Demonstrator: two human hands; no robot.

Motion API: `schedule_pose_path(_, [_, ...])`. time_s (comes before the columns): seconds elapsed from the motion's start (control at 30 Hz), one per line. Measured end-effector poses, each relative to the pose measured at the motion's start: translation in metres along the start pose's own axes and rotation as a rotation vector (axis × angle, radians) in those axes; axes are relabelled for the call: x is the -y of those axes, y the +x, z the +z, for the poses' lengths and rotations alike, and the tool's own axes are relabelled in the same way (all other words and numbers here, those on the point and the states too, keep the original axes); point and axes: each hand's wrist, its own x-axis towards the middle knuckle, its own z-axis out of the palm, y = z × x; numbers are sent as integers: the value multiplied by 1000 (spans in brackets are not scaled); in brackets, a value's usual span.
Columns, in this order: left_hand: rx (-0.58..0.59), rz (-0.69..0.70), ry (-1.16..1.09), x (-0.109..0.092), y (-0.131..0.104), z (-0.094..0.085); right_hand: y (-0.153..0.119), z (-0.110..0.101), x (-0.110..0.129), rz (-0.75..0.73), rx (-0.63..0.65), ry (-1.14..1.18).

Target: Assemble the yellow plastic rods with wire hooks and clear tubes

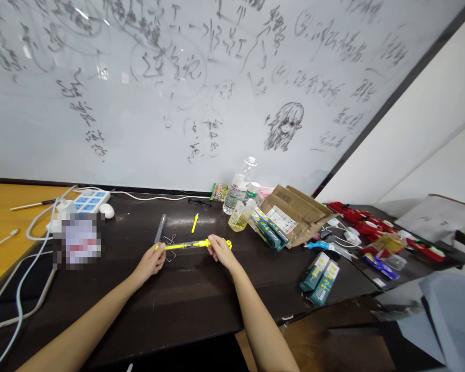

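Both hands hold a long, thin yellow rod-like tool (196,244) level above the dark table; its middle section looks clear and dark. My left hand (150,264) pinches the left end. My right hand (221,250) is closed around the thicker right part, and a yellow ring-like tip sticks out past its fingers. Just beyond my left hand lies a clear tube (160,227). Thin bent wires (172,256) lie beneath and behind the tool. Farther back on the table is a short yellow stick (195,223). The tool's exact kind is unclear.
Bottles stand at the back, including a large water bottle (237,188) and one with yellow liquid (241,214). Right of them are cardboard packaging (294,214) and green boxes (324,279). A power strip (91,201) and cables lie left. A whiteboard (139,124) rises behind.
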Motion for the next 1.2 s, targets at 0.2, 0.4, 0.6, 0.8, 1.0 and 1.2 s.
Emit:
schedule_pose_path(0.2, [-18,1,-1,-2,-1,1,-2,-2,5,-50,26,137])
schedule_pose_path(0.4, [-13,-2,-27,0,0,1,-1,-3,3,-66,42,290])
schedule_pose_path(0.6, [-10,9,-27,-3,-1,2,-3,-3,7,-58,71,405])
schedule_pose_path(0.8, [-24,3,-45,-5,-2,2,-5,-7,12,-47,36,405])
schedule_pose_path(1.0, [-12,-5,-40,-3,-2,1,-5,-7,13,-49,49,399])
schedule_pose_path(1.2, [-8,-6,-34,-1,-1,0,-6,-5,15,-65,66,372])
